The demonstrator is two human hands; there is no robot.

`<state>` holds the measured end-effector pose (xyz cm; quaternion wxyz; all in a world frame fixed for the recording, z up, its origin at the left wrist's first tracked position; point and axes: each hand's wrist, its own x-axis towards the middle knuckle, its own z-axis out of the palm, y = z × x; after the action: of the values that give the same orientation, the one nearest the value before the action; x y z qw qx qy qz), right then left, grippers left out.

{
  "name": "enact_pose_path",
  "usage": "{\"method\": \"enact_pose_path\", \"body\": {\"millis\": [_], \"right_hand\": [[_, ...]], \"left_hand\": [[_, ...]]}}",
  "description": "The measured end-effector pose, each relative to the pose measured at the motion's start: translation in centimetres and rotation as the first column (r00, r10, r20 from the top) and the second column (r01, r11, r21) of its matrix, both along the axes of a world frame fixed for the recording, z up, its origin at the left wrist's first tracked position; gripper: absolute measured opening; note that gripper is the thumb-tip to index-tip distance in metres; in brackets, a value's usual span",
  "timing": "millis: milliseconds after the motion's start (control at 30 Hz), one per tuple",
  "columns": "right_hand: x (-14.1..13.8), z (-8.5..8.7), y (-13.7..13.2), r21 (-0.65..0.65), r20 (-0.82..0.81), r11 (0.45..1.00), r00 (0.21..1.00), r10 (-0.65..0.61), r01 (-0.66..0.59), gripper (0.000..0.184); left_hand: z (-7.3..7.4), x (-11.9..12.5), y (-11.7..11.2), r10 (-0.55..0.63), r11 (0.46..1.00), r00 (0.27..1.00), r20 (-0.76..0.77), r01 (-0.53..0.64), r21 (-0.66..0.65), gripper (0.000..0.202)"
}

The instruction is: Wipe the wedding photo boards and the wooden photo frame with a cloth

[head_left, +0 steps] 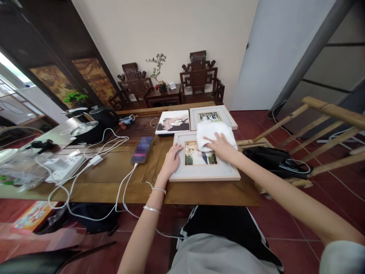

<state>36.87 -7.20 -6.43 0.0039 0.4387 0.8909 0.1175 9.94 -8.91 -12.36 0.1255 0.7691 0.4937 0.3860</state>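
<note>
A light wooden picture frame [205,176] with a photo in a wide pale mount lies flat near the front edge of the wooden table. My left hand [172,159] grips its left side, fingers over the edge. Under my right hand [221,146] is a folded white towel [212,131], pressed onto the frame's upper right part with the fingers on top. The towel covers that corner and part of the photo. Behind lies a second frame [230,120], partly hidden by the towel. To its left sits a photo panel [173,121] without a wide mount.
A phone [142,150] on a white charging cable lies left of the frames. Further left are a power strip [65,169], tangled cables, a lidded pan [85,129] and a black kettle [102,116]. A bamboo chair [322,110] holding a black bag [275,161] stands right.
</note>
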Motion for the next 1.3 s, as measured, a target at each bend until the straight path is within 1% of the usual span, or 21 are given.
{"method": "enact_pose_path", "body": {"millis": [67,167,200,267,333,433,533,633,700,800,900,1000,1100,1167,1233,1300], "right_hand": [[-0.3,0.4,-2.8,-0.033,0.022,0.999,1.000,-0.009,0.010,0.067],[-0.3,2.0,-7.8,-0.170,0.044,0.985,0.999,0.006,0.001,0.069],[-0.1,2.5,-9.5,-0.224,0.041,0.975,0.999,0.017,-0.008,0.070],[0.1,3.6,-12.2,-0.291,0.009,0.956,0.999,0.045,-0.040,0.072],[0.1,4.2,-13.9,-0.324,-0.002,0.944,0.998,0.061,-0.058,0.073],[-1.2,4.6,-14.6,-0.327,0.020,0.943,0.997,0.073,-0.062,0.072],[-3.8,4.1,-13.9,-0.312,-0.015,0.944,0.994,0.110,-0.109,0.069],[-6.6,3.1,-12.9,-0.271,-0.096,0.939,0.976,0.193,-0.212,0.062],[-7.8,2.7,-12.1,-0.243,-0.128,0.937,0.966,0.224,-0.250,0.055],[-8.4,2.4,-10.8,-0.253,-0.125,0.941,0.973,0.196,-0.223,0.051],[-8.0,2.4,-9.0,-0.286,-0.083,0.943,0.985,0.151,-0.168,0.054],[-7.0,2.4,-6.5,-0.217,-0.069,0.967,0.991,0.118,-0.130,0.051],[-5.1,2.5,-3.1,-0.110,-0.056,0.994,0.998,0.020,-0.026,0.049],[-3.4,2.7,-0.7,-0.001,-0.090,0.998,0.994,-0.057,0.057,0.050],[-1.8,2.8,1.4,0.134,-0.165,0.983,0.981,-0.103,0.126,0.053],[-0.5,2.6,2.7,0.229,-0.210,0.961,0.972,-0.107,0.156,0.054]], "left_hand": [[-0.1,0.0,0.1,-0.001,1.000,1.000,-0.002,0.001,0.006,0.051],[-0.4,0.0,0.3,0.005,1.000,1.000,-0.009,-0.005,0.013,0.051],[-0.6,0.0,0.3,0.009,1.000,1.000,-0.014,-0.009,0.015,0.051],[-0.8,0.0,0.4,0.016,1.000,1.000,-0.022,-0.016,0.017,0.052],[-0.9,0.1,0.5,0.014,1.000,1.000,-0.024,-0.014,0.011,0.052],[-0.8,0.1,0.5,0.006,1.000,1.000,-0.001,-0.006,-0.017,0.049],[-0.4,0.2,0.6,0.023,0.994,0.998,0.060,-0.016,-0.104,0.041],[-0.1,0.2,0.5,0.049,0.979,0.987,0.153,-0.017,-0.204,0.042],[0.1,0.3,0.3,0.069,0.973,0.979,0.191,-0.024,-0.228,0.046],[0.4,0.5,-0.2,0.091,0.974,0.978,0.187,-0.049,-0.220,0.049],[0.7,0.7,-0.7,0.084,0.979,0.986,0.144,-0.055,-0.198,0.050],[0.7,0.7,-0.7,0.072,0.982,0.994,0.086,-0.055,-0.179,0.051],[0.4,0.5,-0.5,0.025,0.991,1.000,-0.014,-0.027,-0.128,0.046],[0.2,0.3,-0.3,0.005,0.996,0.998,-0.067,-0.011,-0.089,0.041],[0.0,0.2,-0.2,0.001,0.998,0.996,-0.094,-0.007,-0.065,0.038],[0.0,0.1,-0.2,0.000,0.998,0.995,-0.100,-0.005,-0.055,0.036]]}}
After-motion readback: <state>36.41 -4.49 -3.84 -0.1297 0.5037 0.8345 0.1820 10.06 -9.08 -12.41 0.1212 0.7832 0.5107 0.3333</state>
